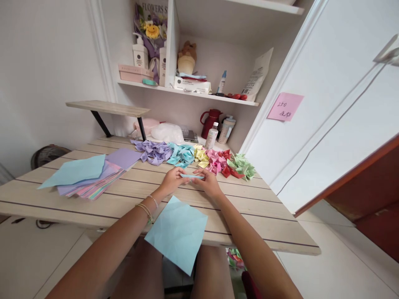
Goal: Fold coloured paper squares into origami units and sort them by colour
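A small folded piece of light blue paper (191,176) is held between my two hands, just above the wooden table (249,211). My left hand (173,179) pinches its left end and my right hand (208,182) grips the right end. Below them, between my forearms, lies a flat light blue paper sheet (179,232), one corner hanging past the table's front edge. Beyond my hands sit folded paper pieces in colour groups: purple (152,151), blue (181,155), yellow (201,154), pink (215,161), red (233,172) and green (243,166).
At the left lies a fanned stack of coloured paper sheets (96,178). A small raised shelf (109,109) stands behind it. Along the back are a clear bottle (212,136), a red jug (212,121) and a tumbler (227,129). A pink note (285,106) sticks to the right wall.
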Demonstrator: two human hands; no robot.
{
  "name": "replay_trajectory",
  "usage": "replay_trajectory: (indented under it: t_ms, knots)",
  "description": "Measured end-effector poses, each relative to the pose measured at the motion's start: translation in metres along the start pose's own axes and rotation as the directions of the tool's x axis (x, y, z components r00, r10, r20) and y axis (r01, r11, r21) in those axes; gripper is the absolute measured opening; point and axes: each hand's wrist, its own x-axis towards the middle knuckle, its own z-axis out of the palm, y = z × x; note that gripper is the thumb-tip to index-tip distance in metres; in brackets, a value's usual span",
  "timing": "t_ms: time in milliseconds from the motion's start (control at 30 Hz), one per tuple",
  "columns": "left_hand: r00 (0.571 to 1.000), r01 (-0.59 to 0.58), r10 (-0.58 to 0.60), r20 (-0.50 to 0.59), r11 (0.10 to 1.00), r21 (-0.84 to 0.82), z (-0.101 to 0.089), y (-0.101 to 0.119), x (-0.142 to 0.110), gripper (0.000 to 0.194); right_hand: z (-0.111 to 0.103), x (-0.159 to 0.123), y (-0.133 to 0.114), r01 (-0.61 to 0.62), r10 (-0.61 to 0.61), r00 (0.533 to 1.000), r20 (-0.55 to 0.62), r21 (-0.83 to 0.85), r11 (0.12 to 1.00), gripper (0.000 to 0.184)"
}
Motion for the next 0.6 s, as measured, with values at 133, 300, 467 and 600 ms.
replay_trajectory:
  t_ms: [133,300,467,600]
  knots:
    - [0.999,0.013,-0.016,-0.042,0.998,-0.062,-0.003,0.002,0.001,0.038,-0.001,-0.001,-0.004,0.001,0.000,1.000,-0.014,0.074,0.997,0.040]
    - [0.992,0.033,-0.054,-0.112,0.983,-0.181,-0.006,0.004,0.004,0.046,-0.010,0.001,-0.003,0.050,-0.043,0.995,-0.085,0.076,0.996,0.036]
    - [0.996,0.062,-0.072,-0.046,0.978,-0.198,-0.004,0.004,0.004,0.039,-0.013,0.003,0.000,0.066,-0.070,0.995,-0.067,-0.054,0.996,0.039]
    - [0.995,0.071,-0.077,-0.066,0.994,-0.083,-0.005,0.002,0.005,0.033,-0.016,0.003,0.002,0.060,-0.067,0.998,-0.020,-0.239,0.969,0.042]
